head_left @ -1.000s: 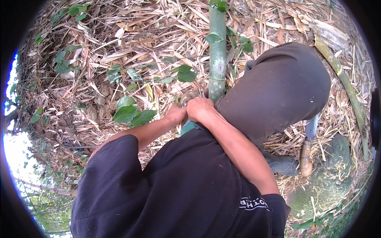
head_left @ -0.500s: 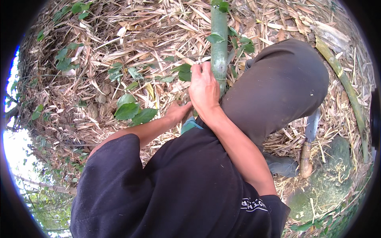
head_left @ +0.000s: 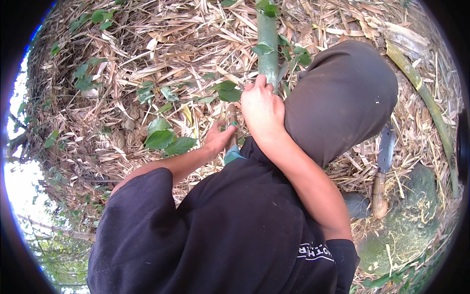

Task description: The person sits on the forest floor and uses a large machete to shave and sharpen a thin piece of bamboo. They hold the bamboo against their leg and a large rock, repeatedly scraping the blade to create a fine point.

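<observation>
The left hand (head_left: 218, 138) touches a brown rod (head_left: 232, 113), its grip indeterminable; the right hand (head_left: 263, 107), closed, overlaps a green bamboo culm (head_left: 267, 32).

Grn bamboo (head_left: 267, 44), blk shirt (head_left: 235, 220) w/ wht print (head_left: 316, 252), dk brn trousers (head_left: 342, 98), tan leaves (head_left: 196, 51)

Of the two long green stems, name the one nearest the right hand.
The thick, straight stem by the right hand, left of the bent knee. The other stem is thinner and curved, lying far right beyond that knee.
</observation>
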`<state>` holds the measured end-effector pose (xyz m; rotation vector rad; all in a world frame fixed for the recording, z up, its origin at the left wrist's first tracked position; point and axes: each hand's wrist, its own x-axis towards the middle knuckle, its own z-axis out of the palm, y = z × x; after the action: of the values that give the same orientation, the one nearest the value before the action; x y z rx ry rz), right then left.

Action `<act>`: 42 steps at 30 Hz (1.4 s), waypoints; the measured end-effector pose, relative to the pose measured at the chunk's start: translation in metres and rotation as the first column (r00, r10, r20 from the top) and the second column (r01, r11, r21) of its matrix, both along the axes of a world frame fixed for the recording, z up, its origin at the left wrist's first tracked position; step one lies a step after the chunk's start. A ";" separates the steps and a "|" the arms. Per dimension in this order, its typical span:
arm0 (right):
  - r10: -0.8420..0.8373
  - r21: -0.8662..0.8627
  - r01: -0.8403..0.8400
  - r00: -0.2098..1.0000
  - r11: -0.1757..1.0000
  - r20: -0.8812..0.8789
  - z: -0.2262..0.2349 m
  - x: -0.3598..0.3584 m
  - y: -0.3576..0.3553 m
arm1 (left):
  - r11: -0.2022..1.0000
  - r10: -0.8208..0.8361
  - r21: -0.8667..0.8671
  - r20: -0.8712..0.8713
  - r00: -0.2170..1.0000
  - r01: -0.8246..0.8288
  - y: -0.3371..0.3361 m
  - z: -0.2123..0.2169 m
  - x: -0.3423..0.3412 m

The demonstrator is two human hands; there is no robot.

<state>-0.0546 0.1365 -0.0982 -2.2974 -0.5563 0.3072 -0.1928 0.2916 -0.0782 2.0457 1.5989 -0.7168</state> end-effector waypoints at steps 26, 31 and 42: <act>0.663 -0.096 -0.662 0.748 0.744 -0.018 0.000 -0.013 -0.014 | 0.998 0.046 0.040 0.127 0.991 -0.052 -0.025 0.033 0.001; 0.430 -0.236 -0.426 0.902 0.874 -0.034 -0.004 -0.013 0.018 | 0.996 0.022 0.088 0.066 0.998 -0.028 -0.036 0.043 0.001; 0.508 0.329 -0.388 0.683 0.861 -0.524 -0.006 0.007 0.088 | 0.996 0.086 0.006 0.238 0.967 -0.090 -0.044 0.085 -0.044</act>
<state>-0.0479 0.2246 -0.1047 -1.6990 -0.7707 1.1306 -0.2366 0.2472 0.0069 1.9740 1.5500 -0.4098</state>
